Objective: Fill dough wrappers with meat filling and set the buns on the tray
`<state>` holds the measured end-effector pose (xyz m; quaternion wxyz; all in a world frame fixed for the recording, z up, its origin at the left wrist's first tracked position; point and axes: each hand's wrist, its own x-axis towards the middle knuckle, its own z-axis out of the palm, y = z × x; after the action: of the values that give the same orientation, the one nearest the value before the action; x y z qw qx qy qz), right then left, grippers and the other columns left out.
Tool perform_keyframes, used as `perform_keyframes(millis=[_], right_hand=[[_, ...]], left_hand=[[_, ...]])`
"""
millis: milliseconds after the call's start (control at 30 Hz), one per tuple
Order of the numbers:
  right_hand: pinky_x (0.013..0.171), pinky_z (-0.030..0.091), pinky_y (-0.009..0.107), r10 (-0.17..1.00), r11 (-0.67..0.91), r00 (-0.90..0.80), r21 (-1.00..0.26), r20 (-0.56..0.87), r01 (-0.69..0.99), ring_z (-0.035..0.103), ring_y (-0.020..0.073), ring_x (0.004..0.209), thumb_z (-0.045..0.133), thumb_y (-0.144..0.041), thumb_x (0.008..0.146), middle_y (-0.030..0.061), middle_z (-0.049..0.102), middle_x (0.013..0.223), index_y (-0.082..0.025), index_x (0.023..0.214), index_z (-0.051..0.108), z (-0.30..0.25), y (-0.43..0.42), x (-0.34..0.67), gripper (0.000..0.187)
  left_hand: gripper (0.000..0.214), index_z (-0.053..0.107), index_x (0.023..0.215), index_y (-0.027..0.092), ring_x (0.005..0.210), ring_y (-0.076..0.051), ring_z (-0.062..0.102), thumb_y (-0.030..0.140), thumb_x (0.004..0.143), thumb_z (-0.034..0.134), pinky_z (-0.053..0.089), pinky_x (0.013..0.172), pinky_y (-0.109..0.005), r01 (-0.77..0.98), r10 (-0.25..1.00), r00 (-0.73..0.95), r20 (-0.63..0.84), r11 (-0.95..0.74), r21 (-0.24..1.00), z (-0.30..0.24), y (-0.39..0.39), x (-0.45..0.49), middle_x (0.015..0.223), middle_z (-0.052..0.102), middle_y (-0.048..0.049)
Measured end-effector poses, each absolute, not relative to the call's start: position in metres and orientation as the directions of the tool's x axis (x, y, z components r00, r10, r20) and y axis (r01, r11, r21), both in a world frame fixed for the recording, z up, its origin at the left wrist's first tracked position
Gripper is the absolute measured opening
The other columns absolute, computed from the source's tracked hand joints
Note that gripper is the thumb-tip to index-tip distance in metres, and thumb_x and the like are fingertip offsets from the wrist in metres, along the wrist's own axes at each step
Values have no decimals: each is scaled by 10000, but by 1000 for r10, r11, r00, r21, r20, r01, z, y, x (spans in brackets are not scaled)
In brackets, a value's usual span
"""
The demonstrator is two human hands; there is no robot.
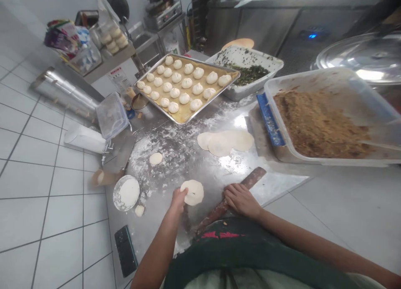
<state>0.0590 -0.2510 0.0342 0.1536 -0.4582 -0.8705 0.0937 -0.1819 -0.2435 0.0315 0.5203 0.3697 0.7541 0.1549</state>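
My left hand (179,199) pinches the edge of a round dough wrapper (194,192) on the floured steel table (184,155). My right hand (241,200) grips a dark wooden rolling pin (247,181) that lies slanted across the table. Beyond them, a metal baking tray (216,95) holds several pleated white buns on a floured liner. Several flat wrappers (225,142) overlap at mid-table. A small dough disc (156,158) sits to the left, and a dough ball (139,210) lies by a flour-filled bowl (126,193).
A plastic tub of brown filling (322,126) stands at right, with a white tray of dark green filling (249,74) behind it. A black scraper or brush (125,250) lies at the near table edge. A large metal lid (360,59) sits at far right.
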Motion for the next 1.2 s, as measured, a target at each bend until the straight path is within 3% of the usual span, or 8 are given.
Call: perform_keyframes(millis=[167,300,433,600,733,967,1200], right_hand=[[702,279,314,841,540,-506,-313,188,781,426,170,737,365,-216,863,44,516,718,-178,708,560,28,-265,76,251],[685,283,316,814,580,-554,-305,177,755,425,170,733,394,-212,841,41,516,726,-178,699,544,26,-253,74,209],[688,294,326,829,557,-529,-330,178,762,434,177,738,397,-203,831,43,520,736,-184,714,541,21,-253,78,187],[685,307,335,842,539,-501,-353,201,764,451,181,731,397,-186,821,40,530,729,-197,709,533,17,-253,79,177],[676,308,341,841,540,-506,-372,191,755,456,186,731,400,-189,819,37,535,737,-205,723,532,14,-249,78,164],[656,294,341,848,524,-506,-382,155,761,454,179,708,397,-186,817,36,535,729,-204,701,520,15,-243,76,170],[671,291,345,841,537,-515,-385,168,751,448,183,728,397,-173,813,42,539,747,-201,711,517,13,-240,76,161]], left_hand=[[372,541,1069,137,812,-166,630,317,744,562,501,661,-264,115,679,-161,-717,734,669,28,-238,-186,979,651,-112],[370,532,1070,113,834,-190,631,250,729,582,513,674,-295,57,720,-88,-688,693,718,38,-203,-160,1010,639,-144],[394,547,1066,143,845,-191,625,259,698,630,509,699,-298,67,821,-27,-571,571,818,53,-143,-124,1013,642,-120],[480,454,1176,166,953,-161,573,214,721,598,453,808,-283,235,931,-140,-337,362,902,58,-79,-102,1106,582,-117],[295,587,979,158,930,-163,551,186,686,615,402,859,-300,445,973,-143,-183,228,866,46,-64,-99,1001,594,-91],[245,624,890,203,916,-162,513,238,651,665,369,864,-290,648,997,-3,-78,62,759,31,-57,-72,929,578,-39],[164,640,877,211,983,-182,462,282,750,565,332,894,-300,752,1000,-13,-12,18,659,30,-56,-61,972,567,-57]])
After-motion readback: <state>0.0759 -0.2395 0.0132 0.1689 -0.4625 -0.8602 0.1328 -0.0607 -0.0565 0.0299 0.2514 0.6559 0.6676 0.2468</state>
